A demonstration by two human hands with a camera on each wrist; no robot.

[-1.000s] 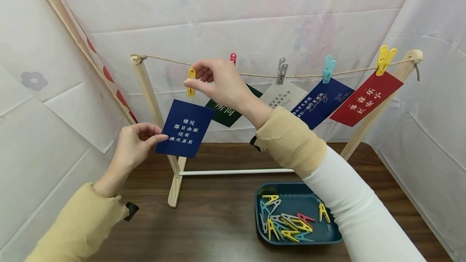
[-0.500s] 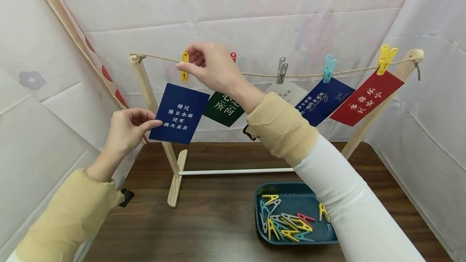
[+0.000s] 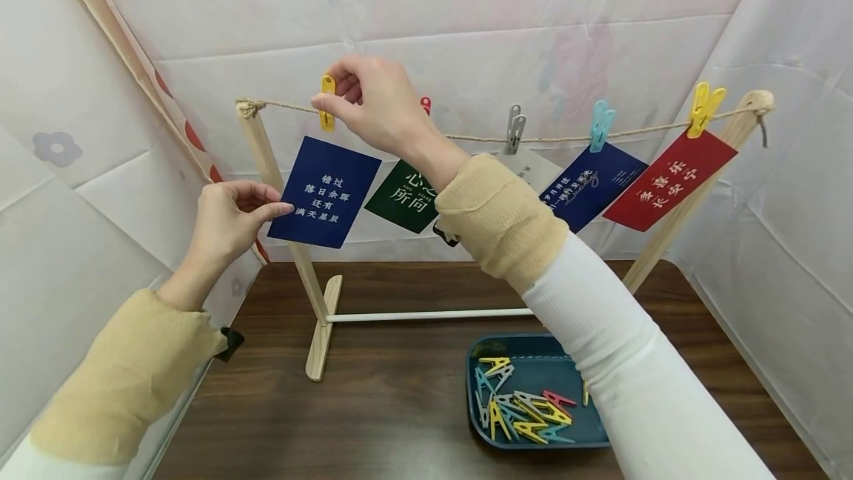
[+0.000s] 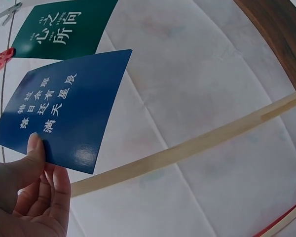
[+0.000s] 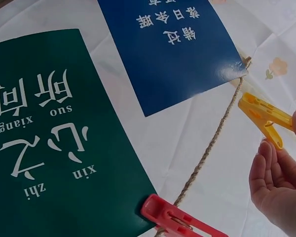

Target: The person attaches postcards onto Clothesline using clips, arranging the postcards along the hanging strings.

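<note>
1. Up at the rope (image 3: 466, 137), near its left end, the right hand (image 3: 373, 106) pinches a yellow clip (image 3: 327, 102) between thumb and fingertips. In the head view the clip sits right at the rope; the right wrist view shows it just beside the rope, so I can't tell if it actually bites on yet.
2. Just below the rope there, the left hand (image 3: 229, 221) has thumb and fingers clamped on the lower left corner of a dark blue card (image 3: 324, 191) with white writing, holding it up so its top corner comes close under the rope, by the clip. The card is tilted.
3. Further right along the rope: a green card (image 3: 403, 197) under a red clip (image 3: 425, 104), a grey clip (image 3: 514, 129) with a pale card mostly hidden behind the right arm, a light blue clip (image 3: 601, 125) on another blue card (image 3: 589, 185), and a yellow clip on a red card (image 3: 669, 180) at the far right end.
4. The rope is strung between two wooden posts; the left post (image 3: 280, 198) stands on the dark bench (image 3: 386, 406).
5. Well below the rope, on the bench, a teal tray (image 3: 526, 350) holds a pile of loose coloured clips (image 3: 523, 410).
</note>
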